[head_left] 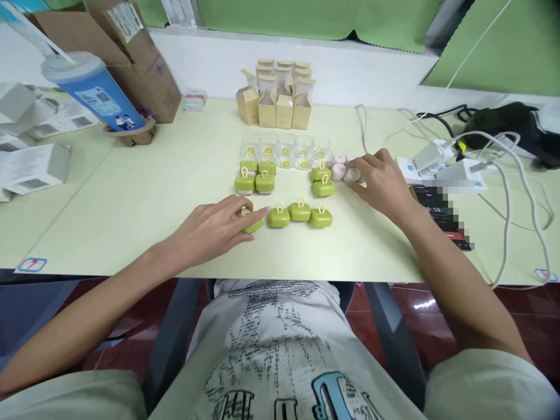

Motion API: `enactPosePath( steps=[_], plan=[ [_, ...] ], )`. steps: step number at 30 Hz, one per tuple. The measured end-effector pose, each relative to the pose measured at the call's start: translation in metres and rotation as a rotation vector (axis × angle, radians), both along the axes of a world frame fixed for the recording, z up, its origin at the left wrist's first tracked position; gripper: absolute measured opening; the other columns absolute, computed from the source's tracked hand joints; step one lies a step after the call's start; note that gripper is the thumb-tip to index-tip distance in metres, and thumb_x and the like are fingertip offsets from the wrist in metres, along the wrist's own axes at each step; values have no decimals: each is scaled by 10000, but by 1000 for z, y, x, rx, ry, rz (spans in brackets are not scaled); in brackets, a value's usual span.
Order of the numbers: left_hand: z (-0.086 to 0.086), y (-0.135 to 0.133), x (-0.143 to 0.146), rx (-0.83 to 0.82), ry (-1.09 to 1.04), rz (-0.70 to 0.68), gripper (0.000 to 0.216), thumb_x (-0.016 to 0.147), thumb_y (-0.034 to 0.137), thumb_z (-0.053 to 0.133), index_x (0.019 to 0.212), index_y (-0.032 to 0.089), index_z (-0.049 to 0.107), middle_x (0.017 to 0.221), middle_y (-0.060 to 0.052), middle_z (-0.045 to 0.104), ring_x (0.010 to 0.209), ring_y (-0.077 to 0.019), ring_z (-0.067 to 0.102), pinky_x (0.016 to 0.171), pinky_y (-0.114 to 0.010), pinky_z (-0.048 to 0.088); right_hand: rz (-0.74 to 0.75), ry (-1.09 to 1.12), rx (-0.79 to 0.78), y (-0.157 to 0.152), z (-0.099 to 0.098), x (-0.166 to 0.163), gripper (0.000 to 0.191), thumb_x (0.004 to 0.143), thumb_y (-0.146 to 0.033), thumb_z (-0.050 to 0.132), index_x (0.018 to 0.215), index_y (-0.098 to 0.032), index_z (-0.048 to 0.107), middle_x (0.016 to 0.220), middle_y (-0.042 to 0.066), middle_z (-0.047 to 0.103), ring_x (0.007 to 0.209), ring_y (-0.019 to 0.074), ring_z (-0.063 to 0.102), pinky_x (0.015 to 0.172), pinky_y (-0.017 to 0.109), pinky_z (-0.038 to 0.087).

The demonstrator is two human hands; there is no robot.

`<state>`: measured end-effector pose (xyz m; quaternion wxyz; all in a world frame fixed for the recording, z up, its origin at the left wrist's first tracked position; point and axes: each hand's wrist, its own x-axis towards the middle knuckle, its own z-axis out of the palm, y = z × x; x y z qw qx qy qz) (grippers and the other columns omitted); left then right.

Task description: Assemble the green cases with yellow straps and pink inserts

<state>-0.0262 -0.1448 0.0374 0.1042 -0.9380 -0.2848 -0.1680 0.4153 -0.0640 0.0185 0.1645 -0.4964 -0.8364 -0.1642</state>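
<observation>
My left hand [216, 227] rests on the table with its fingers closed over a small green case [254, 224], the leftmost of a near row of green cases [300, 213]. My right hand [380, 178] reaches to several small pink rounded pieces [339, 170] and its fingertips pinch one pink piece [351, 174]. More green cases with yellow loops sit in a left group [255, 178] and a right pair [322, 182]. Behind them stands a row of clear little cases [285, 150]. Small tan cartons [276, 99] stand further back.
A blue-labelled cup [94, 93] leans in a holder by a brown cardboard box [131, 52] at the back left. White labelled boxes [32, 166] lie at the left. White cables, chargers [459, 169] and a black bag [507, 125] crowd the right side.
</observation>
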Motion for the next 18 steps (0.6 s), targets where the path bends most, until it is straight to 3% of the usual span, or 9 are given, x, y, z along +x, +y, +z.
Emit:
enactPosePath(
  steps=[2,4,6,8,10,11,14,18],
  plan=[
    [7,0,-11,-103,30,-45,403,1136,431,612,1514,329,707,1191,-90,774,794,-176,728,582,-267,493,5,38,6,-4,-2,-3,279,1020,-208,659,1277,-149,749,1127,173,751,1126,374,612,980,593,544],
    [12,1,-19,-199,30,-74,355,1160,432,549,1434,325,746,1238,-76,770,719,-138,700,588,-268,503,10,142,31,-14,7,-4,266,1027,-236,697,1278,-167,754,1187,184,742,1173,377,636,1034,623,562],
    [15,1,-22,-262,-34,-81,307,1155,418,566,1356,274,750,1273,-77,782,797,-147,751,657,-274,568,30,364,80,-29,25,-9,270,1029,-294,758,1279,-190,771,1255,202,722,1204,360,674,1023,573,617],
    [16,-2,-16,-323,-228,-53,295,1086,432,712,1310,241,726,1256,-79,800,922,-177,794,741,-282,636,112,719,117,-48,43,-21,260,1038,-337,789,1268,-215,796,1318,208,702,1200,333,734,929,479,684],
    [18,-5,-3,-396,-520,-6,422,970,440,869,1299,233,704,1243,-81,801,1017,-199,810,808,-292,687,307,1103,-13,-68,57,-43,232,1079,-366,754,1291,-281,796,1218,133,754,1031,289,824,830,446,722],
    [19,-6,5,-432,-657,10,479,926,435,914,1302,232,699,1259,-86,795,1068,-211,813,839,-300,707,354,1188,-147,-76,61,-57,235,1122,-380,687,1322,-306,786,1227,112,769,1039,290,836,851,469,730],
    [25,-8,33,-534,-882,-19,542,864,412,975,1299,215,717,1303,-99,784,1142,-228,813,898,-327,742,499,1088,-302,-95,64,-98,394,1122,-494,672,1465,-304,710,1310,100,780,1087,291,835,865,480,748],
    [28,-7,57,-605,-985,-59,566,839,427,998,1301,216,749,1324,-105,791,1147,-245,818,903,-361,755,535,1028,-316,-103,61,-125,456,1062,-481,775,1470,-284,727,1419,112,749,1223,291,798,978,480,731]
  ],
)
